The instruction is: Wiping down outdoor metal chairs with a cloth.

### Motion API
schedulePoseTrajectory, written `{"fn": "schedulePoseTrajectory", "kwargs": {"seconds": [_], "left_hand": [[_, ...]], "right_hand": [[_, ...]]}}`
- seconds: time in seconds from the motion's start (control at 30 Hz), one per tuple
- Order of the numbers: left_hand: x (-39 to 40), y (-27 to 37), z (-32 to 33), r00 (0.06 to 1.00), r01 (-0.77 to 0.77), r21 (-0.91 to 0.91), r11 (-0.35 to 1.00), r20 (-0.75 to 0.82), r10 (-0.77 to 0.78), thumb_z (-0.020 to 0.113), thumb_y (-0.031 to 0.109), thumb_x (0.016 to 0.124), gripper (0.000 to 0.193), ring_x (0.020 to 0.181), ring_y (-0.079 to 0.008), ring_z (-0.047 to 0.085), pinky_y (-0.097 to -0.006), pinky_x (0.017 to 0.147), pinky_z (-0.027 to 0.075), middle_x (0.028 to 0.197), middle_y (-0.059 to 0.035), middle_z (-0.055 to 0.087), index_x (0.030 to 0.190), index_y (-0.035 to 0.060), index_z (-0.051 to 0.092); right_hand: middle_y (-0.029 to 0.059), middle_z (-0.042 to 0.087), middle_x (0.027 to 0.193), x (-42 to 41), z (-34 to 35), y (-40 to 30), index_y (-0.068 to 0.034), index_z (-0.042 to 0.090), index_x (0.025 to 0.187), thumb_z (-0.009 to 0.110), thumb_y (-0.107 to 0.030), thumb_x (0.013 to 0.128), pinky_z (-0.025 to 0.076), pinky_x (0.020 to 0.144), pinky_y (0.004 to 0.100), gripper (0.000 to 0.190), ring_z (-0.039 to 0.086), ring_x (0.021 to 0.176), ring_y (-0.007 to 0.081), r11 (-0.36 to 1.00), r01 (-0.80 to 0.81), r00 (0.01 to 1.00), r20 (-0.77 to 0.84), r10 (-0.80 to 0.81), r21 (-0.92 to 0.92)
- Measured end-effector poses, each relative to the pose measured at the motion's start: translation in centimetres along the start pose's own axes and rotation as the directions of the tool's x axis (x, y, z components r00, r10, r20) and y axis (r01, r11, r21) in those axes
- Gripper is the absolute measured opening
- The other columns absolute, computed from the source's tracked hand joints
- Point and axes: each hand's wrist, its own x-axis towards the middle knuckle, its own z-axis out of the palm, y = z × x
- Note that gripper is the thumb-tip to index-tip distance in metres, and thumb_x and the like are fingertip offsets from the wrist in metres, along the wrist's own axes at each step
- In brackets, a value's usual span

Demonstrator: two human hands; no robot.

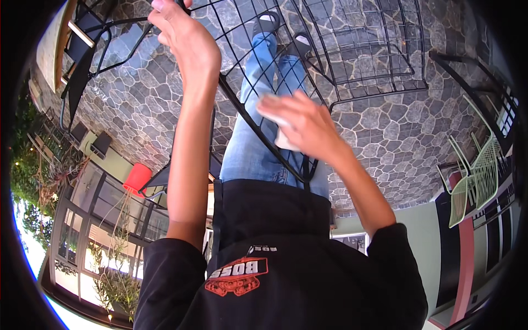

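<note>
A black metal wire-grid frame, apparently part of a chair [260, 131], is tilted in front of my legs. At the upper left, my left hand [185, 41] grips its dark edge near the picture's rim; some fingertips are cut off. My right hand [307, 126] holds a whitish cloth [285, 141] against or just above the mesh, near the lower rail. Motion blurs its fingers, so contact with the wires cannot be told. Beyond it stands another black wire-grid piece [379, 95]; whether the two are joined is unclear.
Stone-patterned floor [371, 136] lies below, with my dark shoes [300, 46] under the mesh. Black chairs [78, 78] and a wooden tabletop [51, 45] are at left, beside a red pot [137, 178]. Pale green wire chairs [474, 181] and a black frame [470, 78] stand right.
</note>
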Motion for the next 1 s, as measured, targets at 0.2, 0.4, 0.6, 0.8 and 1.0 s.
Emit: {"fn": "schedulePoseTrajectory", "kwargs": {"seconds": [0.2,0.4,0.6,0.8,1.0], "left_hand": [[-0.4,0.8,0.0,1.000,0.011,0.041,0.999,0.013,-0.012,0.016,0.058,0.105,0.069,0.102,-0.0209,0.045,-0.0377,0.102,0.031,0.114,-0.0109,0.063,0.128,0.0008,0.046],[-1.3,1.1,-0.2,0.992,0.105,0.067,0.992,0.069,-0.109,0.015,0.058,0.105,0.071,0.116,-0.0318,0.039,-0.0443,0.106,0.027,0.124,-0.0218,0.055,0.129,-0.0023,0.043],[-1.5,1.3,-0.5,0.986,0.142,0.056,0.988,0.084,-0.146,0.015,0.055,0.106,0.070,0.119,-0.0371,0.039,-0.0472,0.107,0.026,0.125,-0.0241,0.055,0.128,-0.0037,0.044],[-1.3,1.3,0.7,0.986,0.135,-0.042,0.990,0.101,-0.130,0.019,0.052,0.107,0.067,0.104,-0.0346,0.051,-0.0436,0.100,0.035,0.116,-0.0216,0.061,0.117,-0.0048,0.054],[-1.2,0.5,0.5,0.999,0.011,-0.027,1.000,0.043,-0.010,0.021,0.050,0.107,0.068,0.098,-0.0324,0.056,-0.0417,0.096,0.039,0.108,-0.0205,0.064,0.109,-0.0054,0.059]], "right_hand": [[0.0051,0.071,0.118,-10.9,-1.5,-2.3,-0.016,0.070,0.123,0.066,0.004,0.077,0.053,0.080,0.0332,0.051,0.061,0.091,0.0261,0.926,-0.329,0.940,0.156,0.303,0.183],[0.0077,0.072,0.109,-14.7,-4.5,-0.5,-0.016,0.073,0.120,0.065,0.002,0.076,0.051,0.085,0.0354,0.048,0.063,0.092,0.0278,0.890,-0.437,0.843,0.404,0.356,0.126],[0.0141,0.070,0.119,3.6,-5.3,2.7,-0.014,0.072,0.121,0.061,0.000,0.086,0.051,0.095,0.0400,0.040,0.065,0.109,0.0282,0.969,-0.184,0.961,-0.179,0.213,0.164],[0.0065,0.065,0.132,18.1,-3.6,4.7,-0.019,0.067,0.129,0.060,-0.006,0.086,0.051,0.093,0.0361,0.046,0.064,0.105,0.0262,0.982,0.079,0.896,-0.444,0.004,0.170],[0.0061,0.063,0.136,10.7,-1.9,3.9,-0.016,0.065,0.132,0.057,0.000,0.085,0.048,0.100,0.0352,0.050,0.063,0.119,0.0228,0.999,-0.001,0.968,-0.251,0.013,0.047]]}}
